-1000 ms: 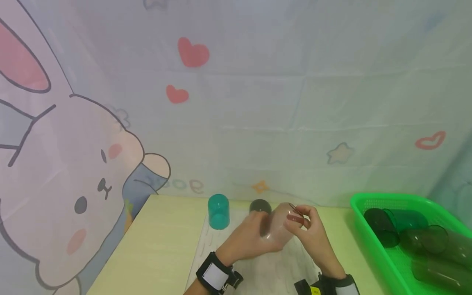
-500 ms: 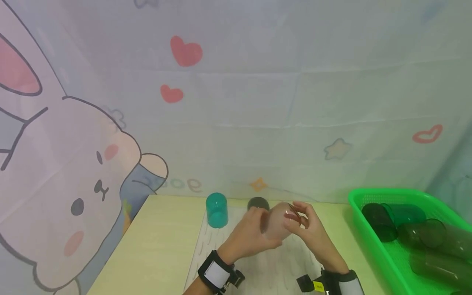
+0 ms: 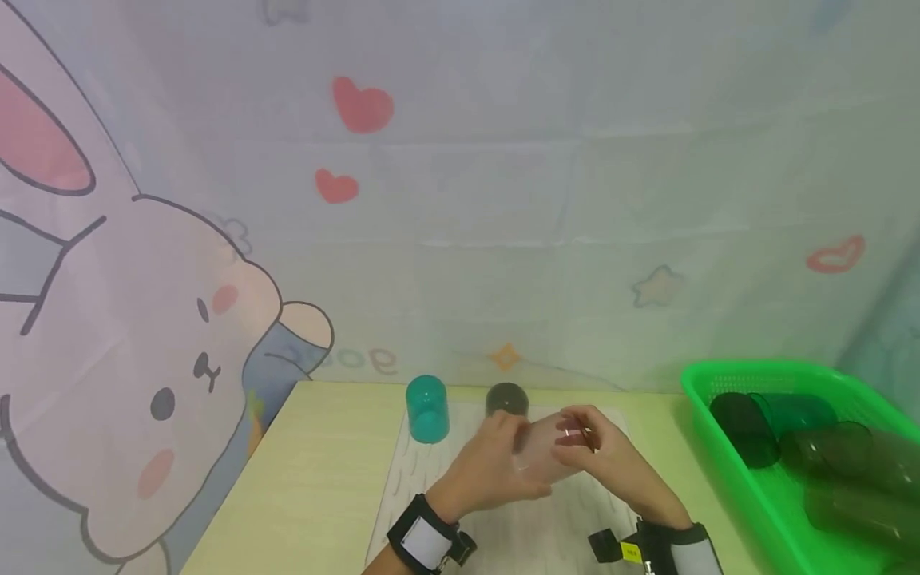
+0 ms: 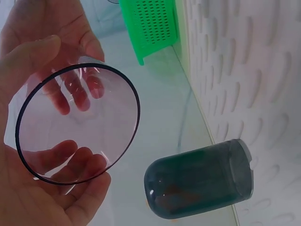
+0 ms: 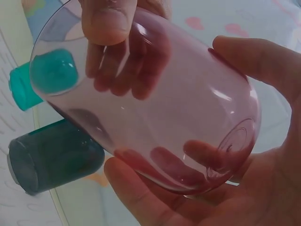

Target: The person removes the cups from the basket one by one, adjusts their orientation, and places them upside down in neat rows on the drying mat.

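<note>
Between both hands, above the white textured mat [image 3: 410, 479], is a clear pinkish cup [image 5: 188, 103], tilted on its side. My left hand [image 3: 485, 471] grips it near the rim, thumb on one side and fingers on the other. My right hand [image 3: 618, 459] holds the rounded base end between thumb and fingers. The left wrist view looks into the cup's open mouth, with its dark rim. Behind the hands a dark grey cup [image 3: 507, 398] stands upside down on the mat, partly hidden by the left hand. Left of it, a teal cup [image 3: 427, 411] is also upside down.
A green plastic basket [image 3: 740, 511] stands at the right of the pale yellow table [image 3: 266, 479], with several dark and teal cups lying in it. A printed cloth [image 3: 503, 200] with a rabbit and hearts hangs behind the table.
The pinkish cup has been lowered and levelled somewhat, its base end dropping. My right hand has come down a little with it. The left hand keeps its grip; the standing cups stay in place.
</note>
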The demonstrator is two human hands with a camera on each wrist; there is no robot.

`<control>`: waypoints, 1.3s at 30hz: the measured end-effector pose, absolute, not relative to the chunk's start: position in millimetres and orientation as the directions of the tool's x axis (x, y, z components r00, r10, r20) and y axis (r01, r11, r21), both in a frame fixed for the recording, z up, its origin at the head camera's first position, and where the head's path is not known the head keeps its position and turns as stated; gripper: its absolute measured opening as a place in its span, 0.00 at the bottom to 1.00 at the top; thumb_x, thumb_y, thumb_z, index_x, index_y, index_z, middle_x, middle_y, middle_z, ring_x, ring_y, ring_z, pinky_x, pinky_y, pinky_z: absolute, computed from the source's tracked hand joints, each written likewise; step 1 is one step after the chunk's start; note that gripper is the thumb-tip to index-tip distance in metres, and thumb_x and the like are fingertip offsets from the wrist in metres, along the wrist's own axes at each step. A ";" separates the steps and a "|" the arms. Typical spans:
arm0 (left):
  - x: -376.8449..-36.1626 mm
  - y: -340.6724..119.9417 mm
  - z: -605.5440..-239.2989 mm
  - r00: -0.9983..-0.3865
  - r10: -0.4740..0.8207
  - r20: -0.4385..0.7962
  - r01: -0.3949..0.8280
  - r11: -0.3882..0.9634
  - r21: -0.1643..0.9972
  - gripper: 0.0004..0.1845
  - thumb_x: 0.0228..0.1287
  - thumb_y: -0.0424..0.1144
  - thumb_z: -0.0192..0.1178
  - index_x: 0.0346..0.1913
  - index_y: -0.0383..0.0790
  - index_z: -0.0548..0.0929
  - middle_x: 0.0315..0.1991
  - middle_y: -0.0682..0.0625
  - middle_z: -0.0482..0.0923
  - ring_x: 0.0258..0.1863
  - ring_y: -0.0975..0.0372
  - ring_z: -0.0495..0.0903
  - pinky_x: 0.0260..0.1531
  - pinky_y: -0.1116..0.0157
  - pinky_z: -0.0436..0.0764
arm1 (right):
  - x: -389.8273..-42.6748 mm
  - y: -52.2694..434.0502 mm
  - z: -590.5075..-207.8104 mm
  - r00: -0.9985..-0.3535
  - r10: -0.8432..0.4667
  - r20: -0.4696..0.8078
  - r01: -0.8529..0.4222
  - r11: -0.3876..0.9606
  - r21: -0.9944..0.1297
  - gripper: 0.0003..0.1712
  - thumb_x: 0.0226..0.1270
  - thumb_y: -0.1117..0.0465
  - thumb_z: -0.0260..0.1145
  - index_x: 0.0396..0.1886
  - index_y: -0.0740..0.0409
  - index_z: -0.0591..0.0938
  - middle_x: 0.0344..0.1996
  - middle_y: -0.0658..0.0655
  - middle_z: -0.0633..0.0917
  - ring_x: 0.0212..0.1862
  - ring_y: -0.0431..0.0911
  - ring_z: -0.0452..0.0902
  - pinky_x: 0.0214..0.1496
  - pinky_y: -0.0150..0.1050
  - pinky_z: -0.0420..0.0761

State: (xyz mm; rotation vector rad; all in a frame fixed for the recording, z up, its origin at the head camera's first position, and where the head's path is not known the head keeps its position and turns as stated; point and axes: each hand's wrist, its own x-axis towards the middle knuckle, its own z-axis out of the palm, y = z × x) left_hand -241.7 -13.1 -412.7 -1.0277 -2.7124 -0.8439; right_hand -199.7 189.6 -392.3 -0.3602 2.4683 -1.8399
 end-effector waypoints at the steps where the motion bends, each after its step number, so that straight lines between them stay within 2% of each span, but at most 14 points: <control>1: -241.4 -12.9 -413.6 -0.761 0.578 0.295 0.643 0.616 0.455 0.42 0.43 0.59 0.72 0.58 0.38 0.72 0.51 0.49 0.71 0.43 0.64 0.72 0.39 0.70 0.76 | -199.2 188.9 -392.7 -0.973 -0.203 0.106 -0.161 0.274 -0.948 0.32 0.64 0.59 0.65 0.63 0.64 0.63 0.56 0.65 0.71 0.56 0.56 0.71 0.48 0.39 0.77; 9: -239.5 -24.9 -406.1 -0.718 0.628 0.298 0.691 0.592 0.416 0.45 0.44 0.62 0.71 0.61 0.36 0.70 0.53 0.47 0.70 0.48 0.63 0.72 0.44 0.69 0.76 | -198.9 188.8 -391.8 -0.976 -0.186 0.117 -0.175 0.339 -0.924 0.32 0.63 0.59 0.67 0.62 0.64 0.65 0.54 0.65 0.73 0.52 0.53 0.73 0.45 0.38 0.78; 14: -242.8 -42.5 -402.6 -0.721 0.624 0.302 0.686 0.582 0.436 0.39 0.50 0.62 0.66 0.60 0.40 0.74 0.55 0.50 0.72 0.53 0.61 0.71 0.49 0.65 0.75 | -206.9 198.0 -385.2 -0.970 -0.199 0.141 -0.215 0.424 -0.880 0.31 0.61 0.59 0.67 0.61 0.65 0.67 0.52 0.64 0.74 0.50 0.53 0.74 0.43 0.39 0.78; 19: -243.2 -60.3 -400.3 -0.745 0.625 0.234 0.652 0.605 0.457 0.32 0.57 0.60 0.62 0.58 0.43 0.77 0.56 0.48 0.72 0.55 0.58 0.72 0.49 0.62 0.75 | -215.4 210.0 -380.1 -0.966 -0.215 0.143 -0.241 0.553 -0.797 0.33 0.60 0.57 0.68 0.61 0.67 0.67 0.51 0.64 0.75 0.50 0.55 0.74 0.42 0.40 0.78; 25: -243.9 -78.7 -402.6 -0.762 0.630 0.150 0.621 0.646 0.444 0.25 0.64 0.56 0.58 0.56 0.43 0.78 0.53 0.49 0.74 0.52 0.59 0.75 0.48 0.63 0.76 | -223.5 222.6 -373.9 -0.968 -0.188 0.165 -0.249 0.693 -0.677 0.37 0.59 0.54 0.69 0.62 0.69 0.66 0.52 0.67 0.75 0.51 0.59 0.74 0.44 0.48 0.78; 31: -245.7 -91.6 -404.4 -0.767 0.632 0.111 0.609 0.663 0.435 0.23 0.64 0.57 0.57 0.53 0.45 0.80 0.53 0.50 0.75 0.52 0.59 0.75 0.48 0.62 0.76 | -238.5 228.1 -377.6 -0.967 -0.183 0.179 -0.254 0.763 -0.594 0.38 0.58 0.55 0.69 0.62 0.72 0.66 0.55 0.72 0.72 0.54 0.64 0.72 0.47 0.55 0.77; 39: -242.6 -96.0 -401.5 -0.768 0.637 0.066 0.598 0.676 0.430 0.23 0.63 0.56 0.59 0.52 0.43 0.81 0.52 0.48 0.76 0.51 0.58 0.75 0.46 0.61 0.77 | -258.0 240.8 -393.0 -0.958 -0.210 0.198 -0.277 0.860 -0.428 0.38 0.54 0.58 0.69 0.59 0.76 0.67 0.52 0.76 0.71 0.50 0.66 0.72 0.45 0.57 0.75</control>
